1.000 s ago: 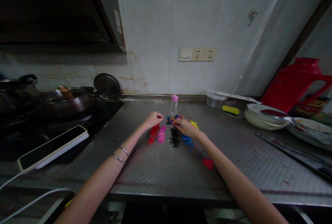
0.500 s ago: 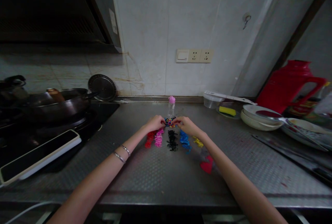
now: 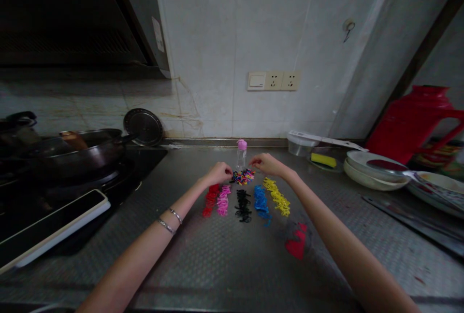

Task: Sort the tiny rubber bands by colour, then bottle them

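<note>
A small mixed pile of coloured hair elastics (image 3: 243, 177) lies on the metal counter, just in front of a small clear bottle with a pink cap (image 3: 241, 154). My left hand (image 3: 219, 173) is at the pile's left edge, fingertips pinched together. Lifted off the pile's right side, my right hand (image 3: 268, 163) also has its fingers drawn together. Whatever either hand pinches is too small to make out. Nearer to me are sorted rows: red elastics (image 3: 210, 201), pink elastics (image 3: 224, 200), black elastics (image 3: 243, 205), blue elastics (image 3: 261, 205) and yellow elastics (image 3: 277, 197).
A clear bag with a red heart (image 3: 296, 243) lies by my right forearm. On the right stand stacked bowls (image 3: 373, 177), a yellow sponge (image 3: 324, 160), a plastic cup (image 3: 300, 146), a red thermos (image 3: 406, 124) and a knife (image 3: 409, 221). At left are a pan (image 3: 87, 153) and a phone (image 3: 54, 231).
My right hand has risen off the mixed pile and moved slightly right, uncovering more of the pile and the yellow row. My left hand stays by the pile's left edge.
</note>
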`<state>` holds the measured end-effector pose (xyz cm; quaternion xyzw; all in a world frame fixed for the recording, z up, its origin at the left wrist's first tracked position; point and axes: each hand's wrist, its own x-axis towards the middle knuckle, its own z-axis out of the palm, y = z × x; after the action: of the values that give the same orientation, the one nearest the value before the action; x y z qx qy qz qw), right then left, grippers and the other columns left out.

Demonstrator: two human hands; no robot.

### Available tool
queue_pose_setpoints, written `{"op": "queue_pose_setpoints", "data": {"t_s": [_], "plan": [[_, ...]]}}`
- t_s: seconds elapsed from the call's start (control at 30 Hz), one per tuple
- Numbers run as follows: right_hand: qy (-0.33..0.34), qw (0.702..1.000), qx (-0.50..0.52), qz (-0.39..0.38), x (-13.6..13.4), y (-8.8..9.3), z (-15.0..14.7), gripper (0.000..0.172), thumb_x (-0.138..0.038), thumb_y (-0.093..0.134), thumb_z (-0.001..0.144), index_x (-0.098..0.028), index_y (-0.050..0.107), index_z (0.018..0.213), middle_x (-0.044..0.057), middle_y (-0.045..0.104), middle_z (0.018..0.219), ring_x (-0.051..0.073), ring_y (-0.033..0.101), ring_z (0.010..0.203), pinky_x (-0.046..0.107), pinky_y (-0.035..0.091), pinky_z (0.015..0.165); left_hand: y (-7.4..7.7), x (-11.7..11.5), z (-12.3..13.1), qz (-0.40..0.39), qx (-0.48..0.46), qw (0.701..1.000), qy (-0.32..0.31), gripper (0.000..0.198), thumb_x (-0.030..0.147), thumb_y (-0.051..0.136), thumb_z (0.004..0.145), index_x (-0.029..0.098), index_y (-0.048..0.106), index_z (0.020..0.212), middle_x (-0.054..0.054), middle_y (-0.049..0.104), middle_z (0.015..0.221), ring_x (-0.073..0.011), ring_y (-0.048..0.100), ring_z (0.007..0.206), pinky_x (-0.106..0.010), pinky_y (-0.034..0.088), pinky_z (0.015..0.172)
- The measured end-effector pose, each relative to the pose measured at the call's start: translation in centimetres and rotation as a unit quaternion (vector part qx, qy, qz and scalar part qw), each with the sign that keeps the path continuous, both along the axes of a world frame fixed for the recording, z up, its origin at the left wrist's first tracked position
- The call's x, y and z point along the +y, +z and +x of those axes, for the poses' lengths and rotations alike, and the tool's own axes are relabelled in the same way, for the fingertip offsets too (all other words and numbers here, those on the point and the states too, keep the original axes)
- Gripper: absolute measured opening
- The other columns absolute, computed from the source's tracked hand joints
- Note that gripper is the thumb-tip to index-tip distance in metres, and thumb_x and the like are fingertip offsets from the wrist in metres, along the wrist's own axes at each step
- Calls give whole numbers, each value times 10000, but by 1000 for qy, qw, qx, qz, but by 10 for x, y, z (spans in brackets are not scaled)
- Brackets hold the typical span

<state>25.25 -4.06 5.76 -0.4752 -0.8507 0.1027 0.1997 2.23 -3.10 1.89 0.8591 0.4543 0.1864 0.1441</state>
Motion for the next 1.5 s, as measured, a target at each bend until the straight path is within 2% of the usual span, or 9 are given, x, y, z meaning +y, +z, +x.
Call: {"op": "queue_pose_setpoints", "data": {"t_s": [0.2, 0.3, 0.43, 0.63, 0.87, 1.13, 1.3, 1.5], "plan": [[3, 998, -40, -45, 14, -10, 8, 259, -129, 497, 704, -122, 706, 857, 48, 694, 783, 139, 603, 683, 203, 433, 634, 11, 0, 2, 13, -62, 998, 8, 223, 206, 547, 700, 116, 714, 818, -62, 691, 764, -137, 578, 670, -221, 415, 630], [6, 996, -56, -67, 17, -19, 11, 254, -110, 491, 688, -114, 709, 819, 47, 693, 762, 138, 600, 680, 193, 421, 618, 12, -12, 16, 8, -81, 996, -26, 204, 213, 557, 712, 120, 715, 802, -57, 691, 764, -136, 579, 677, -221, 412, 634], [-2, 995, -53, -84, 19, -31, 15, 280, -92, 476, 666, -114, 707, 824, 36, 689, 744, 125, 589, 656, 176, 405, 580, 7, -35, 40, 17, -70, 994, -77, 195, 214, 547, 728, 150, 712, 811, -41, 684, 791, -135, 584, 697, -220, 406, 645], [-10, 997, -47, -68, 21, -42, 17, 301, -109, 486, 666, -125, 710, 867, 42, 693, 753, 138, 590, 664, 185, 404, 588, -4, -59, 63, 45, -9, 997, -68, 203, 239, 531, 751, 182, 705, 838, -52, 667, 852, -158, 586, 774, -241, 415, 707], [-8, 997, -37, -64, 26, -46, 16, 270, -123, 488, 654, -143, 711, 805, 10, 675, 691, 123, 571, 637, 173, 371, 542, -16, -69, 75, 48, 29, 997, -46, 203, 265, 519, 771, 194, 692, 849, -65, 649, 880, -186, 587, 822, -270, 427, 743], [1, 998, -32, -52, 26, -45, 12, 253, -117, 492, 661, -139, 708, 791, 20, 670, 696, 122, 559, 648, 177, 363, 557, -20, -68, 74, 44, 35, 997, -54, 204, 277, 527, 774, 200, 690, 870, -64, 645, 892, -188, 585, 854, -265, 424, 752], [5, 997, -25, -79, 26, -45, 14, 232, -135, 533, 653, -137, 703, 810, 14, 662, 680, 122, 548, 628, 177, 360, 530, -10, -64, 70, 37, 7, 996, -79, 210, 290, 566, 747, 189, 701, 870, -59, 659, 849, -172, 584, 796, -256, 422, 732], [23, 993, -33, -107, 25, -41, 17, 212, -154, 545, 661, -134, 706, 798, 16, 663, 676, 120, 555, 628, 176, 375, 542, 20, -40, 45, 10, -106, 993, -44, 221, 278, 563, 737, 141, 709, 830, -48, 681, 791, -138, 573, 696, -228, 420, 654]]}}
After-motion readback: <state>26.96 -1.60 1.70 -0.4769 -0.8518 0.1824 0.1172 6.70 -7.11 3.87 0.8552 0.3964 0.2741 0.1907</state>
